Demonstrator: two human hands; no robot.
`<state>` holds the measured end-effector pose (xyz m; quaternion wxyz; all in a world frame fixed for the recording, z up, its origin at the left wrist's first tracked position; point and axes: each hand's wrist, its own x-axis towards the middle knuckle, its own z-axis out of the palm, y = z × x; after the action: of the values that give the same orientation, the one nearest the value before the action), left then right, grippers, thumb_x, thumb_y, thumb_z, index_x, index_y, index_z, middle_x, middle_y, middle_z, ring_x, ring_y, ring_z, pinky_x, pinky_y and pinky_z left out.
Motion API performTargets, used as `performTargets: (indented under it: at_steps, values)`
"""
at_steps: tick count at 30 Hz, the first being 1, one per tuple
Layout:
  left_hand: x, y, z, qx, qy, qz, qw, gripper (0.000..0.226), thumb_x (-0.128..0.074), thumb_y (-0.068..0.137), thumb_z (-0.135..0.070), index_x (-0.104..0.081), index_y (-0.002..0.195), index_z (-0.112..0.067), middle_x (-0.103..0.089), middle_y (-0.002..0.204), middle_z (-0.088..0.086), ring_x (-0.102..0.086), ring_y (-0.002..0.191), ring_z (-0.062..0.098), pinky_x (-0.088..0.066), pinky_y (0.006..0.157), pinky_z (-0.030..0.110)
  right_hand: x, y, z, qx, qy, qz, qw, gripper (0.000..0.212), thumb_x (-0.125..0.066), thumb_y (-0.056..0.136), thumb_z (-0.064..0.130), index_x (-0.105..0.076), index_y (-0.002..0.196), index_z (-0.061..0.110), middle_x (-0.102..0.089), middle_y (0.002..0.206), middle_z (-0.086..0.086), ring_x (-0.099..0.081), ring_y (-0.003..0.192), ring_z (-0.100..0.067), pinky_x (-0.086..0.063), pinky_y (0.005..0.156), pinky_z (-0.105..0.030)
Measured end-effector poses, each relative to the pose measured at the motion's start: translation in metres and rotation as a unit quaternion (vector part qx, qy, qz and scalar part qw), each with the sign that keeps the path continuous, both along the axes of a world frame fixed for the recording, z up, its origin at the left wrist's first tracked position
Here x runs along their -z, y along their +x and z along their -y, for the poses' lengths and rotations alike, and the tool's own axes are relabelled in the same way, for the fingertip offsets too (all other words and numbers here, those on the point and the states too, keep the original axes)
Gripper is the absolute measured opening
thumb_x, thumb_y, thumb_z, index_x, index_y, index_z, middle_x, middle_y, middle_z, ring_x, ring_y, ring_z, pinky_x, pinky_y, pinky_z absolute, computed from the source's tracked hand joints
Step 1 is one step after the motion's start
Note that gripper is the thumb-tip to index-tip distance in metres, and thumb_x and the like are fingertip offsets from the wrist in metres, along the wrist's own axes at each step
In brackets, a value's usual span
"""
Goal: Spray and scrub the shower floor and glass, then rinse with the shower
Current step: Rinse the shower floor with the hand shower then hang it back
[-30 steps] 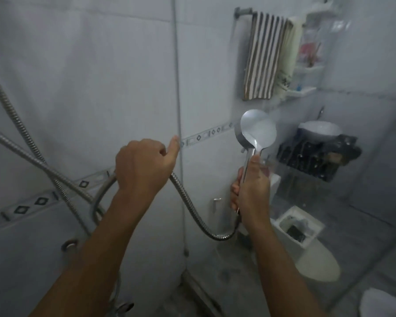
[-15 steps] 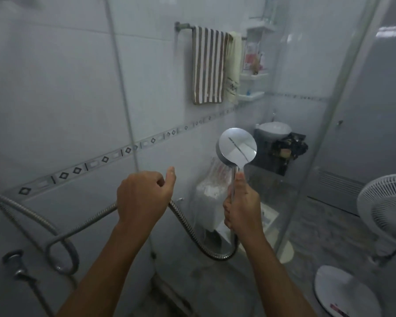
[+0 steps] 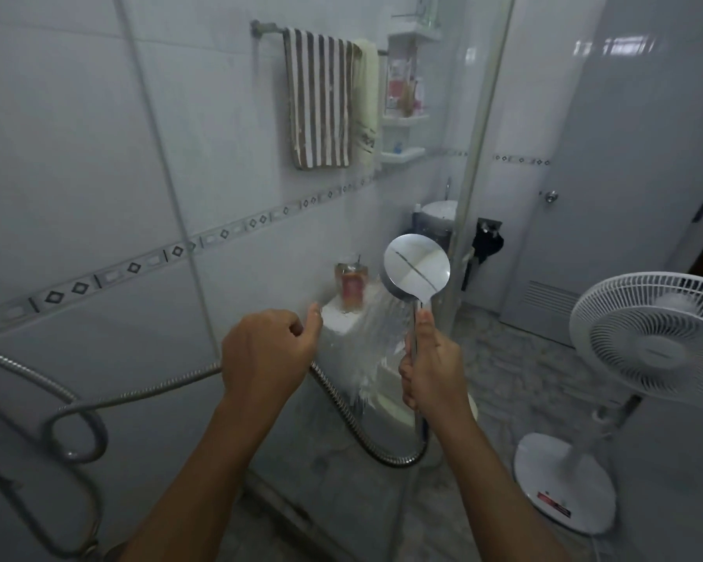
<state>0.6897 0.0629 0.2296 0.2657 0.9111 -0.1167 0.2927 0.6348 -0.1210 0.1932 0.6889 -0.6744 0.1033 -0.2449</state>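
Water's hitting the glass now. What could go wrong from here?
1. The shower head in the right hand sprays near the glass edge; swinging right could wet the standing fan outside.
2. The hose, held by the left hand, loops low and might snag or kink.

Both bare forearms reach forward, side by side. The left hand (image 3: 266,354) curls in a fist round the shower hose (image 3: 159,389); the right hand (image 3: 433,373) grips the shower head (image 3: 417,263) by its handle, thumb pointing upward.
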Motion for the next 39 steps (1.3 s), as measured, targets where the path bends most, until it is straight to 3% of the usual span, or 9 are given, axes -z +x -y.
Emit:
performTargets:
  at_steps: [5,12,17,20,24,29,39]
  values:
    - [0.003,-0.007,0.020,0.002,0.008,-0.015,1.000,0.065,-0.056,0.094,-0.051,-0.045,0.046,-0.009,-0.048,0.044,0.006,-0.053,0.050,0.032,-0.045,0.051,0.034,0.004,-0.015,0.013,-0.005,-0.008,-0.001,1.000,0.060,-0.037,0.092,0.065,-0.043,0.070,0.010,-0.029,0.055,-0.009,-0.028,0.035,-0.013,-0.027,0.038,-0.019]
    - [-0.008,-0.013,0.031,0.019,-0.002,0.004,1.000,0.066,-0.059,0.093,-0.048,-0.037,0.043,-0.012,-0.037,0.039,0.003,-0.046,0.043,0.026,-0.032,0.046,0.030,-0.005,-0.024,0.022,-0.001,-0.014,0.006,1.000,0.068,-0.037,0.094,0.064,-0.041,0.072,0.000,-0.034,0.059,-0.011,-0.028,0.039,-0.013,-0.026,0.037,-0.019]
    - [-0.034,-0.009,0.034,0.023,-0.019,0.038,0.999,0.066,-0.054,0.095,-0.049,-0.039,0.042,-0.012,-0.040,0.038,0.001,-0.044,0.041,0.021,-0.029,0.046,0.028,-0.034,-0.019,0.027,-0.005,-0.034,0.043,0.998,0.057,-0.038,0.095,0.062,-0.046,0.074,0.010,-0.034,0.057,-0.010,-0.028,0.038,-0.013,-0.026,0.036,-0.019]
    - [-0.056,-0.004,0.035,0.021,-0.026,0.056,0.998,0.065,-0.052,0.097,-0.047,-0.046,0.045,-0.008,-0.044,0.040,0.002,-0.047,0.043,0.022,-0.041,0.048,0.030,-0.055,-0.012,0.028,0.000,-0.042,0.071,0.997,0.058,-0.037,0.095,0.062,-0.044,0.071,0.010,-0.030,0.054,-0.009,-0.027,0.037,-0.012,-0.026,0.037,-0.020]
    - [-0.102,0.006,0.034,0.022,-0.040,0.101,0.994,0.064,-0.053,0.097,-0.046,-0.046,0.045,-0.009,-0.044,0.041,0.002,-0.045,0.042,0.020,-0.031,0.046,0.026,-0.099,0.004,0.024,0.019,-0.087,0.114,0.989,0.058,-0.035,0.097,0.059,-0.044,0.068,0.010,-0.031,0.047,-0.004,-0.028,0.034,-0.014,-0.027,0.036,-0.020]
    - [-0.170,0.029,0.026,0.031,-0.084,0.150,0.985,0.064,-0.052,0.097,-0.046,-0.040,0.045,-0.009,-0.040,0.041,0.002,-0.042,0.041,0.020,-0.025,0.046,0.028,-0.169,0.024,0.018,0.039,-0.133,0.170,0.976,0.058,-0.032,0.098,0.061,-0.047,0.073,0.011,-0.035,0.057,-0.011,-0.030,0.039,-0.015,-0.028,0.038,-0.024]
    - [-0.277,0.072,0.001,0.055,-0.130,0.224,0.964,0.061,-0.055,0.095,-0.045,-0.056,0.049,-0.005,-0.053,0.046,0.008,-0.052,0.045,0.025,-0.033,0.046,0.027,-0.287,0.069,-0.009,0.057,-0.146,0.230,0.961,0.055,-0.034,0.096,0.066,-0.040,0.075,0.015,-0.034,0.060,-0.009,-0.031,0.039,-0.014,-0.029,0.038,-0.021]
